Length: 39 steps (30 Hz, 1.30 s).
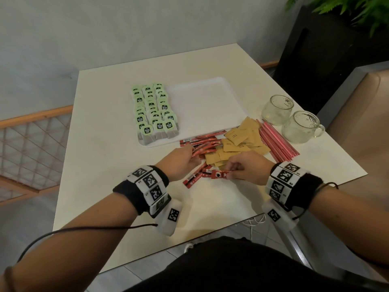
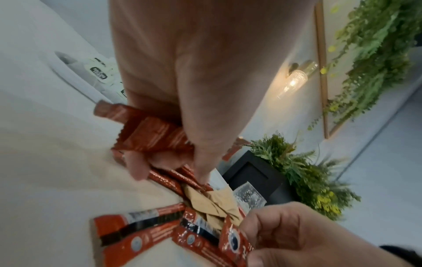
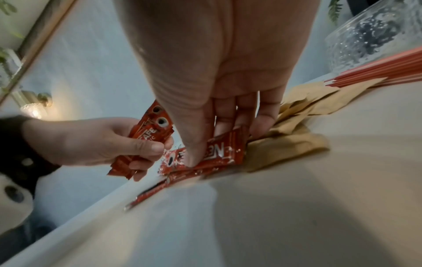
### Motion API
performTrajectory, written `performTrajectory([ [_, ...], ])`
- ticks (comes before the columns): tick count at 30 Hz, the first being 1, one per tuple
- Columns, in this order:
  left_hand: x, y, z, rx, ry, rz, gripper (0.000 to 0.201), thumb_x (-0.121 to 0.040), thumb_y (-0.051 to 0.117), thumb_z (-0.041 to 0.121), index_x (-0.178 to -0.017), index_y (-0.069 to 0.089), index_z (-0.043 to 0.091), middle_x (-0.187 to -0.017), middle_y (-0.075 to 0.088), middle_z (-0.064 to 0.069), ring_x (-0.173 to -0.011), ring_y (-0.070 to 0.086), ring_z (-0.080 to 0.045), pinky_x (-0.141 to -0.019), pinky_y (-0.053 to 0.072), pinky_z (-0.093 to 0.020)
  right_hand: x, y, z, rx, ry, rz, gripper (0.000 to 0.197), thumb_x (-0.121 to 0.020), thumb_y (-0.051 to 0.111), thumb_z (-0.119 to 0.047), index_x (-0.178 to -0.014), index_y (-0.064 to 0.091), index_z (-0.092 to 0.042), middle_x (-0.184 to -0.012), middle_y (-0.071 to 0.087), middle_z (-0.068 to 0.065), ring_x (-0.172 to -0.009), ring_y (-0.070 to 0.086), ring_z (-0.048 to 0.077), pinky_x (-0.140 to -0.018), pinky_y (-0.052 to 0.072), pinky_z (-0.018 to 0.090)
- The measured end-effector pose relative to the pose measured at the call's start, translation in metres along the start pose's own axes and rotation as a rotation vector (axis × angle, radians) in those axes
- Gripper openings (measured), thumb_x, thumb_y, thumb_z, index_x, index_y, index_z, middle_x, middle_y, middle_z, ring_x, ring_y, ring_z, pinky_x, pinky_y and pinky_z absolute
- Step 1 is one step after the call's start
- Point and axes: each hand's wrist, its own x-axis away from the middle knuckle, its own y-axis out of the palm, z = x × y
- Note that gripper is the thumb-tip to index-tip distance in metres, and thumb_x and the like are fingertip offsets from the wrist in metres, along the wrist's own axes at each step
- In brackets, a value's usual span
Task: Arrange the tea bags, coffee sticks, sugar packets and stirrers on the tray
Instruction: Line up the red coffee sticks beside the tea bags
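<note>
Green-labelled tea bags (image 1: 153, 110) fill the left part of the white tray (image 1: 206, 102) in rows. Red coffee sticks (image 1: 202, 144) lie in a loose pile at the tray's front edge, beside brown sugar packets (image 1: 240, 142) and red stirrers (image 1: 275, 142). My left hand (image 1: 190, 153) grips a bundle of coffee sticks (image 2: 146, 137) just above the pile. My right hand (image 1: 231, 171) pinches one coffee stick (image 3: 228, 151) near the table's front, thumb on top. A few more sticks (image 1: 193, 178) lie loose between my hands.
Two glass mugs (image 1: 276, 109) (image 1: 301, 127) stand right of the tray, behind the stirrers. A black planter (image 1: 315, 49) and a beige seat (image 1: 357, 114) are past the table's right edge. The tray's right part holds nothing.
</note>
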Motion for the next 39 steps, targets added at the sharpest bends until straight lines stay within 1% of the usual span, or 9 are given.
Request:
performTrajectory([
  [7,-0.005,-0.012,0.000,0.613,-0.010,0.196,0.016,-0.092,0.065,0.039,-0.082,0.061,0.027,-0.050,0.056,0.016,-0.049,0.053,0.002,-0.055,0.044,-0.021,-0.017,-0.027,-0.013,-0.235,0.005,0.199,0.015,-0.092,0.064,-0.024,-0.080,0.061,-0.033,-0.075,0.064,-0.014,-0.068,0.059,-0.001,-0.064,0.041,0.014],
  [12,-0.015,-0.015,0.007,0.951,-0.098,0.224,0.034,-0.093,0.062,0.043,-0.069,0.056,0.020,-0.054,0.054,0.001,-0.051,0.053,-0.014,-0.055,0.047,-0.023,-0.038,-0.041,-0.041,-0.416,-0.035,0.227,0.010,-0.093,0.062,-0.027,-0.092,0.068,-0.019,-0.084,0.073,-0.008,-0.078,0.067,0.004,-0.079,0.050,0.020],
  [17,-0.027,-0.028,0.007,1.201,-0.158,0.236,0.022,-0.094,0.063,0.035,-0.088,0.062,0.015,-0.055,0.055,0.004,-0.048,0.051,-0.011,-0.050,0.047,-0.022,-0.055,-0.045,-0.064,-0.588,0.022,0.230,0.017,-0.090,0.066,-0.022,-0.075,0.068,-0.015,-0.051,0.062,-0.013,-0.045,0.053,-0.003,-0.053,0.042,0.011],
  [19,-0.031,-0.032,0.001,1.223,-0.180,0.267,0.016,-0.097,0.060,0.029,-0.094,0.064,0.014,-0.063,0.062,0.004,-0.051,0.053,-0.011,-0.050,0.046,-0.021,-0.060,-0.046,-0.066,-0.585,0.050,0.269,0.016,-0.090,0.068,-0.026,-0.076,0.072,-0.019,-0.049,0.058,-0.010,-0.044,0.048,0.004,-0.052,0.039,0.014],
  [21,-0.035,-0.035,-0.006,1.241,-0.208,0.274,0.017,-0.101,0.054,0.024,-0.101,0.064,0.010,-0.080,0.074,0.001,-0.065,0.062,-0.014,-0.066,0.053,-0.027,-0.068,-0.045,-0.067,-0.650,0.077,0.267,0.016,-0.090,0.067,-0.029,-0.080,0.074,-0.019,-0.055,0.050,0.001,-0.050,0.040,0.018,-0.054,0.034,0.024],
  [23,-0.038,-0.036,-0.013,1.270,-0.243,0.269,0.020,-0.102,0.049,0.020,-0.094,0.063,0.008,-0.081,0.074,-0.001,-0.074,0.066,-0.016,-0.079,0.053,-0.031,-0.077,-0.043,-0.066,-0.747,0.116,0.289,0.016,-0.091,0.065,-0.024,-0.081,0.069,-0.012,-0.060,0.049,0.005,-0.053,0.040,0.019,-0.055,0.036,0.028],
  [27,-0.040,-0.039,-0.020,1.335,-0.238,0.270,0.021,-0.096,0.062,0.018,-0.078,0.053,0.013,-0.064,0.050,-0.001,-0.056,0.056,-0.015,-0.062,0.055,-0.029,-0.093,-0.043,-0.069,-0.897,0.153,0.346,0.013,-0.094,0.061,-0.014,-0.082,0.061,-0.007,-0.068,0.062,0.005,-0.059,0.051,0.017,-0.055,0.042,0.026],
  [33,-0.051,-0.040,-0.016,1.298,-0.198,0.248,0.022,-0.091,0.069,0.032,-0.086,0.056,0.014,-0.062,0.046,0.003,-0.055,0.051,-0.012,-0.063,0.054,-0.030,-0.105,-0.048,-0.073,-1.150,0.130,0.256,0.010,-0.088,0.068,-0.011,-0.093,0.069,-0.002,-0.077,0.070,0.010,-0.061,0.062,0.013,-0.062,0.053,0.023],
  [39,-0.063,-0.053,-0.008,0.942,-0.122,0.360,0.019,-0.095,0.062,0.034,-0.087,0.062,0.017,-0.059,0.051,0.001,-0.054,0.050,-0.014,-0.051,0.046,-0.019,-0.118,-0.072,-0.059,-1.043,0.138,0.135,0.024,-0.078,0.078,-0.013,-0.097,0.072,-0.001,-0.077,0.071,0.007,-0.060,0.060,0.013,-0.060,0.054,0.023],
])
